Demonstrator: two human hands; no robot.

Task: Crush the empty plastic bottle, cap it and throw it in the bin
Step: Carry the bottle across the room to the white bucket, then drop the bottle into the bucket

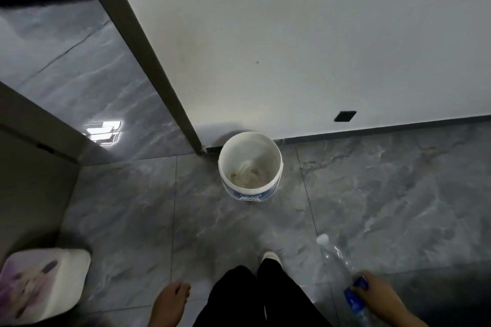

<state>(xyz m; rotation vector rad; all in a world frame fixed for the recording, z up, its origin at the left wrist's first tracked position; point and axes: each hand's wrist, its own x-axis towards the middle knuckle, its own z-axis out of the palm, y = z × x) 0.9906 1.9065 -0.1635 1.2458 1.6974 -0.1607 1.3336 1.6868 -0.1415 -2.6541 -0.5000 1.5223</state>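
I've got the bottle at 5 o'clock, R hand w/ fingers wrapped round its blue label, white cap on and pointing fwd toward the bin, prob so it leaves neck-first. Whether it's crushed, can't tell; too blurred. Bin sits at 12, against the wall by the door frame, mouth open. L hand at 7 hangs free, fingers loosely curled, holding nothing. I judge a toss comes next.

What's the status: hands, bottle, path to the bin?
Right hand gripping capped clear plastic bottle with blue label. Left hand empty, loosely curled. White round bucket bin ahead by wall, open. Floor between clear.
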